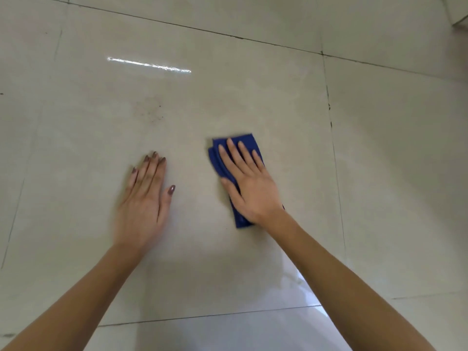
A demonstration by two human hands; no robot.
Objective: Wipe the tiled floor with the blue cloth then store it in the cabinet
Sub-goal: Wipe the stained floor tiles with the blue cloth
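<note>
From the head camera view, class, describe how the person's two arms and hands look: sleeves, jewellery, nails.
Both forearms are bare, with no sleeves in view. No rings, watch or bracelets show on either. The left hand has long nails painted a dark brownish-mauve. The right hand appears to have no dark polish, though blur makes its nails hard to judge.

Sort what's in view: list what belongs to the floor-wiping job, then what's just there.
Part of the job:
- blue cloth, folded, flat on the floor
- right hand, pressing flat on the cloth
- tiled floor
- dark smudge on the tile, ahead of the left hand

Just there:
- left hand, flat on bare tile
- light reflection
- pale edge, top right corner
</note>
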